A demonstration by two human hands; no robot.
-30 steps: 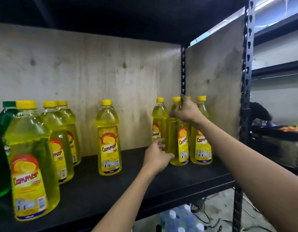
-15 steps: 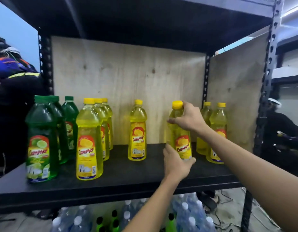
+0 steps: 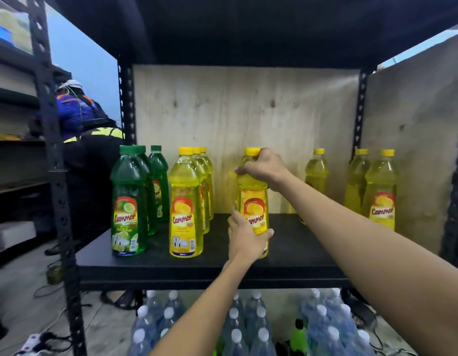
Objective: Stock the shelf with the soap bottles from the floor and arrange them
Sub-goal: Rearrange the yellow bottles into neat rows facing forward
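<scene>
Standing upright near the front edge of the shelf [image 3: 215,268], the held yellow bottle [image 3: 253,199] sits between the yellow row [image 3: 186,201] to its left and a lone yellow bottle [image 3: 316,176] further back.

Right hand [image 3: 263,168]: grip clamped round the shoulder, just under the cap.
Left hand [image 3: 244,237]: grip wrapped round the lower body.

Hazard: a sideways shove may topple the tall, narrow neighbours in sequence.
Hazard: release too near the edge may drop the bottle onto the water bottles [image 3: 261,337] below.

On shelf [image 3: 299,253], middle bottle [image 3: 253,191] right of 2 bottle rows [image 3: 185,201]
</scene>
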